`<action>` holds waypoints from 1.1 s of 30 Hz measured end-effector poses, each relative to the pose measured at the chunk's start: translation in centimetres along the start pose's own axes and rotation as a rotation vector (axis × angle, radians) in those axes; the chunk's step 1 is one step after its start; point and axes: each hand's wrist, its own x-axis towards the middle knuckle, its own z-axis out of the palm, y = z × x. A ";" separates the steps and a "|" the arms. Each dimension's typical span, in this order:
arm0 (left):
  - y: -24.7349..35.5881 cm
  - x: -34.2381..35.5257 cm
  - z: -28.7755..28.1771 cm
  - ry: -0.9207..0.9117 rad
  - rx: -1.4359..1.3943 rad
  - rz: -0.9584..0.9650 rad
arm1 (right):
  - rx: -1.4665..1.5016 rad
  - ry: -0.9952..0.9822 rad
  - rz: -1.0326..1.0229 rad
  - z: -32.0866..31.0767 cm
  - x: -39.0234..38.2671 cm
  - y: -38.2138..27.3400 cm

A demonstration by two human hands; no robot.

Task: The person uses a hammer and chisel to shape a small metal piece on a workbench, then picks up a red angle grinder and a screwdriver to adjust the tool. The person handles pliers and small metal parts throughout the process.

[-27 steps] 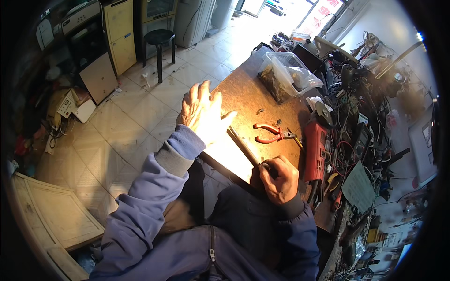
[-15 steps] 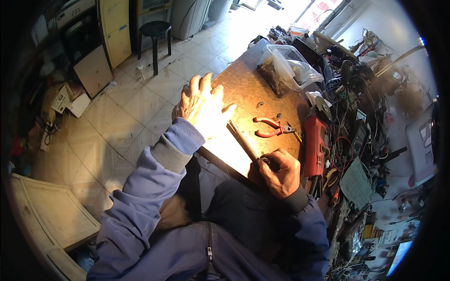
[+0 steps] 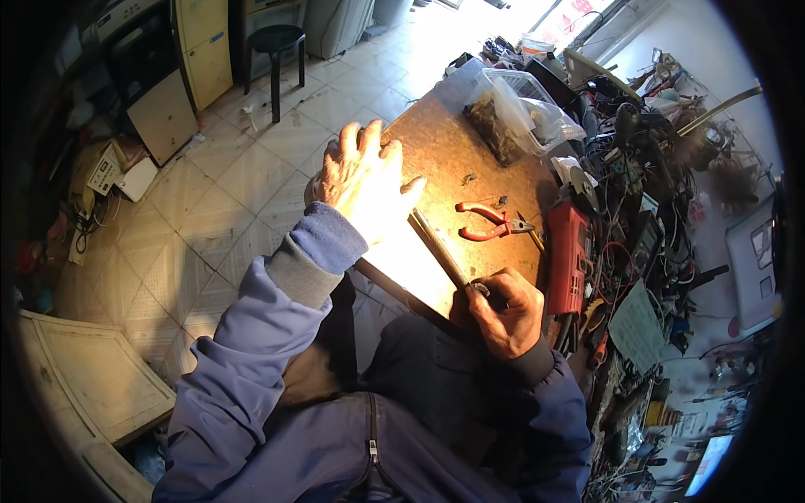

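The left hand (image 3: 362,178) lies flat with fingers spread on the brown counter (image 3: 457,151), pressing down one end of a long metal strip (image 3: 438,249). The right hand (image 3: 506,312) is curled around the strip's near end, and red-handled pliers (image 3: 489,221) lie just beyond it.

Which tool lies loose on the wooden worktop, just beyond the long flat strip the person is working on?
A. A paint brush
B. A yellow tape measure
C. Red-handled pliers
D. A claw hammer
C: red-handled pliers lie untouched on the worktop, between the left hand pressing down and the right hand gripping the strip.
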 end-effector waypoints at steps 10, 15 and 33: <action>-0.2 -0.1 -0.2 -0.010 -0.006 0.014 | 0.001 0.016 -0.009 0.4 0.6 -0.1; -0.2 -0.1 0.0 0.017 0.015 0.023 | 0.013 0.028 -0.023 0.6 0.8 0.1; 0.1 0.1 0.0 -0.026 0.026 0.021 | 0.024 0.008 -0.029 0.4 0.9 0.7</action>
